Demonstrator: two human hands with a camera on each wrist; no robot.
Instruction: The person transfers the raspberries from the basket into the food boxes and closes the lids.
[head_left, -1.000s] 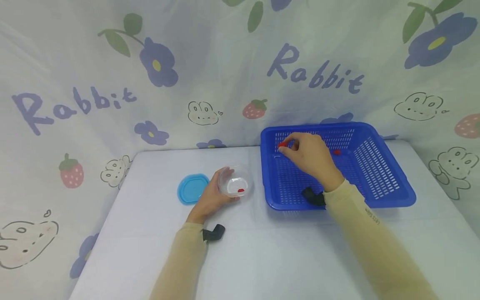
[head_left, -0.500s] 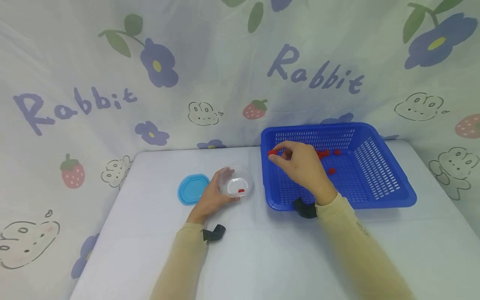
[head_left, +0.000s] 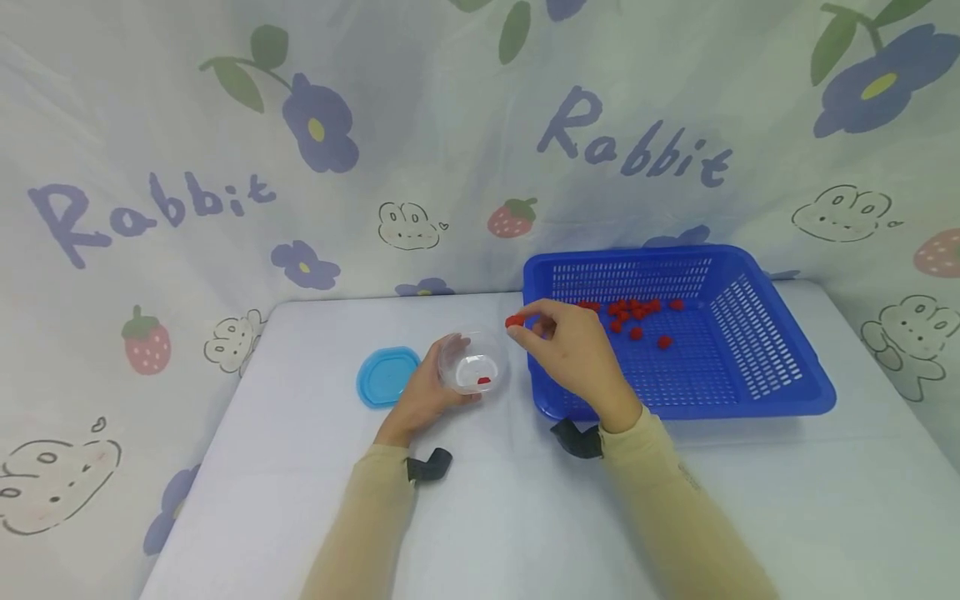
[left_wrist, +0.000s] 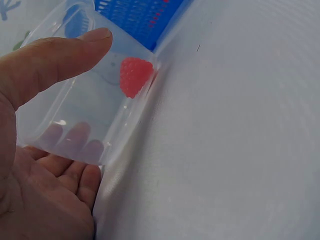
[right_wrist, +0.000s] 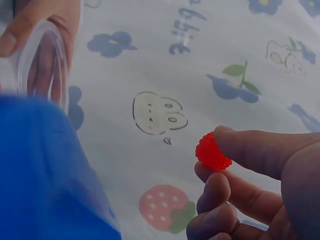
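Observation:
My left hand [head_left: 427, 387] grips a clear plastic cup [head_left: 486, 346] on the white table, thumb on one side and fingers round the other. Through the cup's wall a red raspberry [left_wrist: 134, 76] shows at the bottom. Between thumb and forefinger my right hand [head_left: 573, 354] pinches another raspberry [right_wrist: 212, 151], held at the left rim of the blue basket, just right of the cup. Several more raspberries [head_left: 636, 310] lie on the floor of the basket [head_left: 813, 387], mostly toward its back.
A light-blue lid [head_left: 386, 377] lies on the table left of the cup, beside my left hand. Behind the table [head_left: 480, 517] hangs a curtain [head_left: 450, 125] printed with flowers, rabbits and strawberries.
My right hand has moved left with the pinched raspberry, from over the basket to its left rim near the cup. More raspberries in the basket are now uncovered. The left hand stays put.

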